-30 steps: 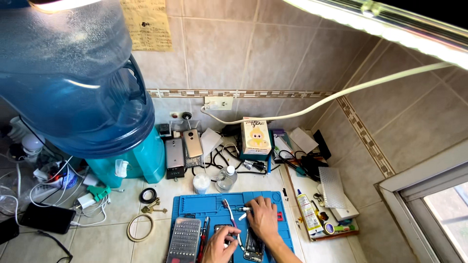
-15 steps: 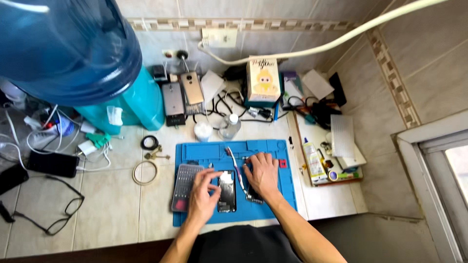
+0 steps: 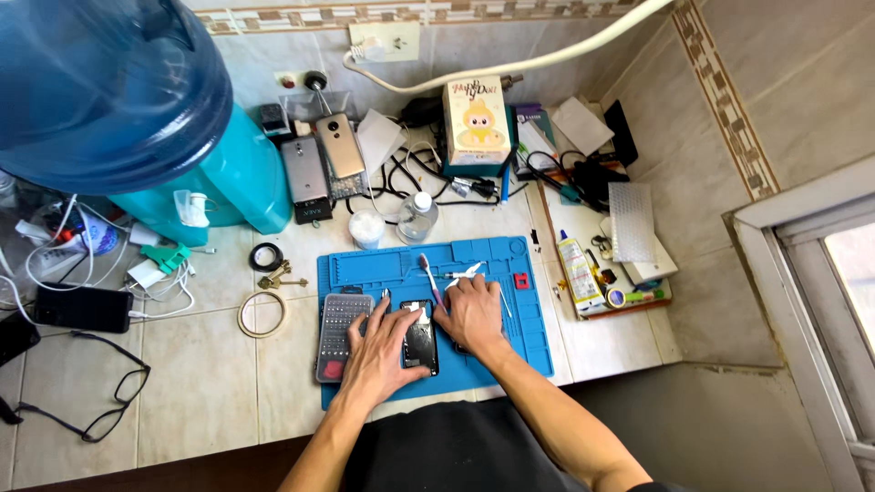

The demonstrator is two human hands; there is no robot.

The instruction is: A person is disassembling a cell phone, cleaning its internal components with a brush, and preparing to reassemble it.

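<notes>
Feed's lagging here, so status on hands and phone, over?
Left hand and right hand both resting on the dark phone, flat on the blue mat. Bit case beside left hand, toothbrush just above.

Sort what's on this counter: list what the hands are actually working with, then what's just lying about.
In use: left hand and right hand on the black phone, blue mat, bit case, toothbrush.

Lying about: water jug, glasses, keys, yellow box.
</notes>
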